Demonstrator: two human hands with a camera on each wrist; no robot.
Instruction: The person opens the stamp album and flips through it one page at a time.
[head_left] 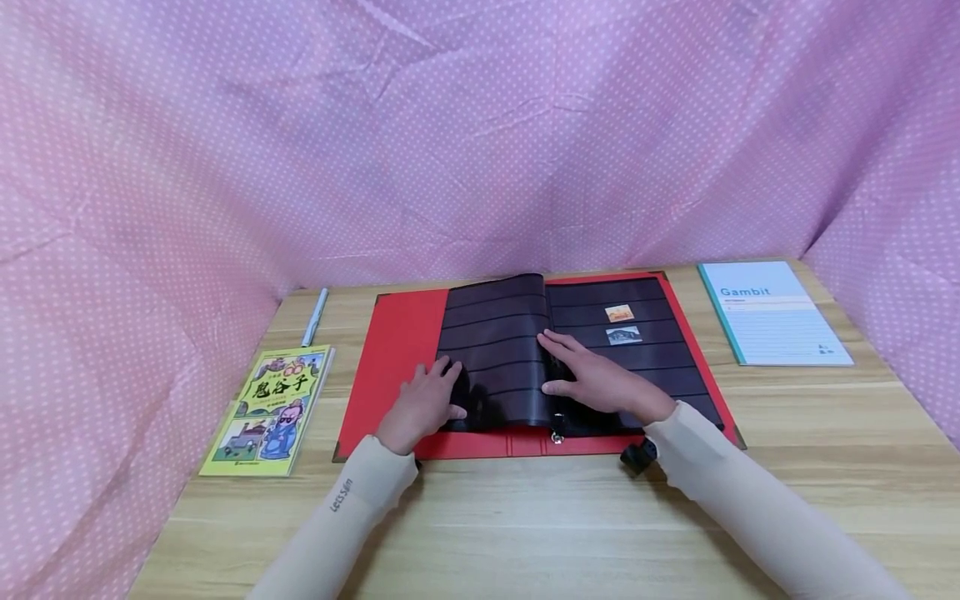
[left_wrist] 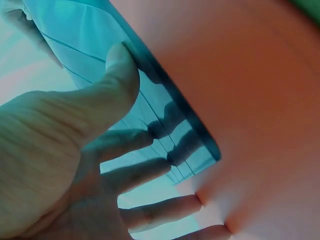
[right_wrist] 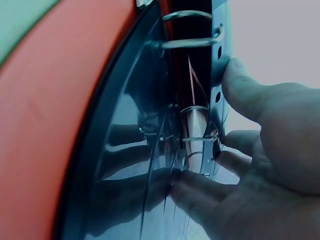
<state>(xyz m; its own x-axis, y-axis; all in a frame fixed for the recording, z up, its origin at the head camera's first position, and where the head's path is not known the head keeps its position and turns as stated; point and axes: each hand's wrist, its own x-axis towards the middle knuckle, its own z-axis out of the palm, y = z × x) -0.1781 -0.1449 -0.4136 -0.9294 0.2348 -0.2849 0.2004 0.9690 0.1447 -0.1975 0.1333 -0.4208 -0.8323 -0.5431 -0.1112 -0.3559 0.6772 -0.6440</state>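
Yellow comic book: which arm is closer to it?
Left: the left arm is just right of the comic book; the right arm is farther right, over the red stamp album.

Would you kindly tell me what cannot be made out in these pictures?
Head view: fine detail on the orange stamp and the grey stamp, too small.
Head view: small print on the white notebook, too small to read.
Head view: whatever lies beneath the left black page, covered by it.
Left wrist view: the little finger of the left hand, partly cut off by the bottom edge.
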